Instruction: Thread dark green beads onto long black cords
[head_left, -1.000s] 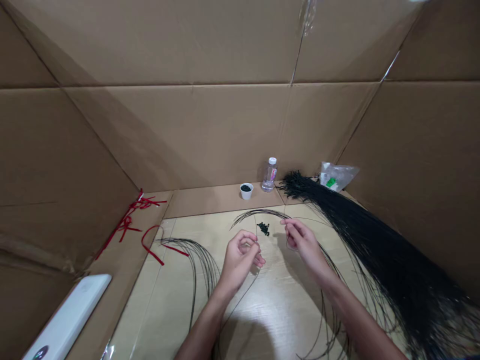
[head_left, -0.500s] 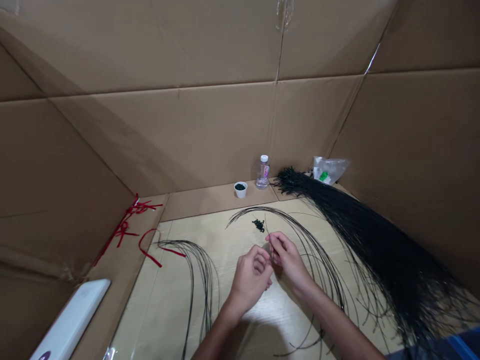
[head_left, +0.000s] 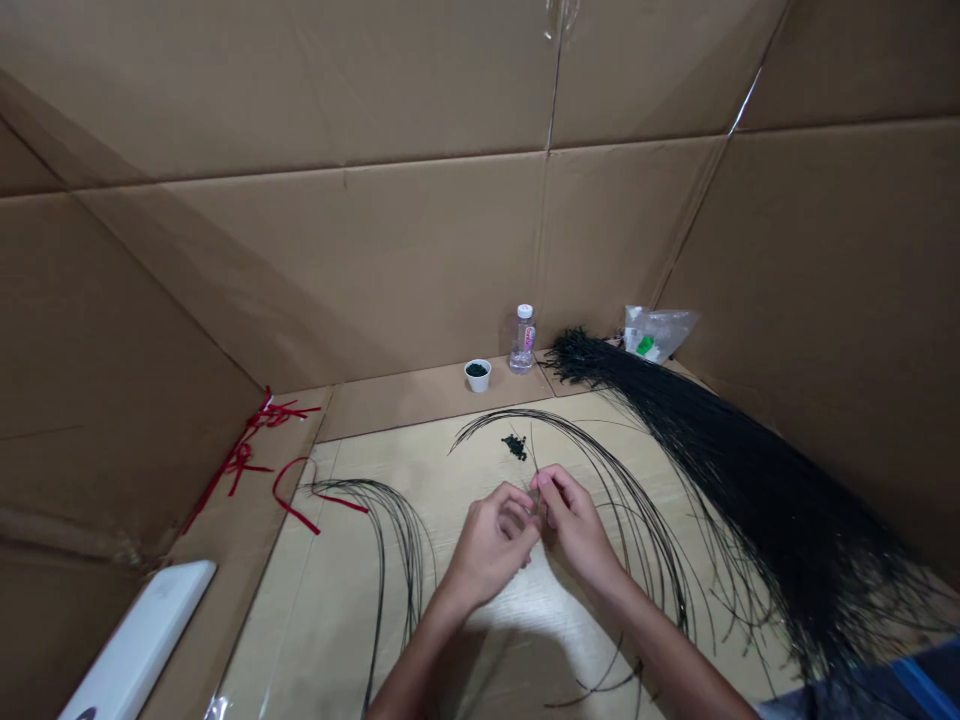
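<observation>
My right hand point(head_left: 570, 515) pinches a thin dark cord point(head_left: 533, 447), whose free end sticks up above the fingertips. Close against it on the left, my left hand point(head_left: 495, 545) has its fingers curled, with thumb and forefinger closed at the lower part of the same cord. Whatever lies between the fingertips is too small to make out. Just beyond the hands lies a small pile of dark green beads point(head_left: 514, 446). A loose bundle of dark cords point(head_left: 600, 445) arcs round behind and to the right of my right hand.
A second cord bundle point(head_left: 405, 510) lies left, beside a red ribbon point(head_left: 296, 510). A white cup point(head_left: 478, 377) of dark beads, a bottle point(head_left: 523, 342) and a plastic bag point(head_left: 660, 332) stand at the back. A thick black cord bundle point(head_left: 735, 470) fills the right. A white device point(head_left: 142, 640) lies front left.
My fingertips have drawn slightly closer together on the cord, and my left hand has shifted a little. The whole view has tilted slightly.
</observation>
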